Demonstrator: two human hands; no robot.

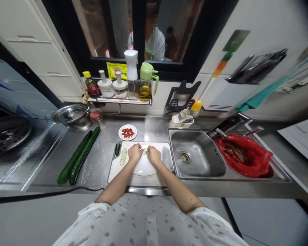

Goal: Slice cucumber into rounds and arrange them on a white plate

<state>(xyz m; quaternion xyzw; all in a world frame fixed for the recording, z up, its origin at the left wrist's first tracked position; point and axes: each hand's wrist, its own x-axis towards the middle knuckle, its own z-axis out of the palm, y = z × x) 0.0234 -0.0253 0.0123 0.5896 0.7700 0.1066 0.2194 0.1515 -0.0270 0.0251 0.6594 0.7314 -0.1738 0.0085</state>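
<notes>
A: Both hands are seen at the centre of the frame, over the white rectangular plastic cutting board (115, 171). The left hand (135, 152) and the right hand (153, 154) are held close together, fingers curled down, with a pale green piece of cucumber (144, 150) pinched between the fingertips.

B: Is a firm clamp on it shown?

A: Contact is shown; how tightly it is gripped cannot be told, as the piece is mostly covered. Under the wrists, a white round plate (143, 168) is laid on the board.

B: And to the left of the hands?

A: A row of thin green cucumber slices (123, 157) is lined up on the board's left part, with a dark green cucumber end (117, 149) just beside it at the board's upper left corner.

B: Further out?

A: Two long whole dark green cucumbers (78, 157) are laid side by side on the steel counter (100, 167), left of centre. A small white dish of red chopped chillies (127, 132) is set just above the board. The steel sink basin (197, 157) is seen right of centre, and a red plastic bag (246, 155) sits at its right.
</notes>
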